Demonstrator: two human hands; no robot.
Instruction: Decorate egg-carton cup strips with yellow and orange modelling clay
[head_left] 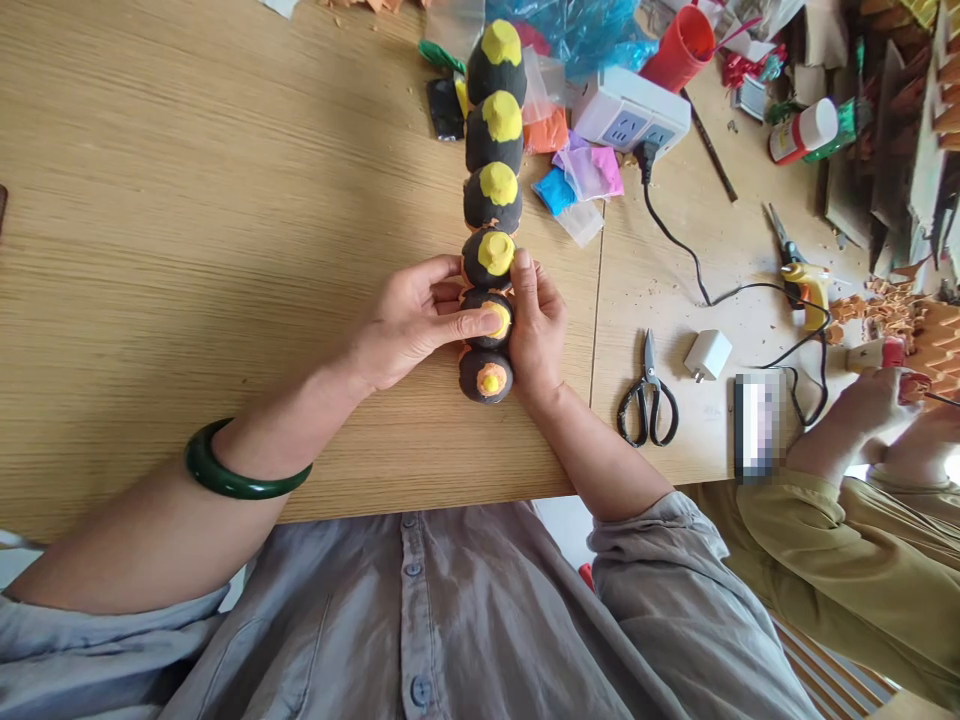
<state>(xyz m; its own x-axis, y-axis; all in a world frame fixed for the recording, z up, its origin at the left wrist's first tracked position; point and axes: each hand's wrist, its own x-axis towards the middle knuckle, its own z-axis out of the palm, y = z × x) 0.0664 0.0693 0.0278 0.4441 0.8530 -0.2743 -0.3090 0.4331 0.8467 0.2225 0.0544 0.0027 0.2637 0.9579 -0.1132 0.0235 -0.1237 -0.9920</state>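
Observation:
A row of black rounded clay lumps (493, 200), joined end to end and topped with yellow caps, lies lengthwise on the table in front of me. The nearest lump has an orange patch with a small yellow dot. From the left, my left hand (409, 325) grips the row near its close end, its thumb pressing on the yellow cap of the second lump. My right hand (538, 325) is closed against the opposite side, thumb up beside the third lump's cap. Its other fingers curl beside the row and are partly hidden.
Scissors (649, 395), a white plug adapter (707, 356) and a pixelated item (757, 425) lie to my right. Farther off are a power strip (630, 110), clay packets (577, 175), a red cup (681, 48) and a glue gun (811, 290). A co-worker's hands (862, 415) work at far right.

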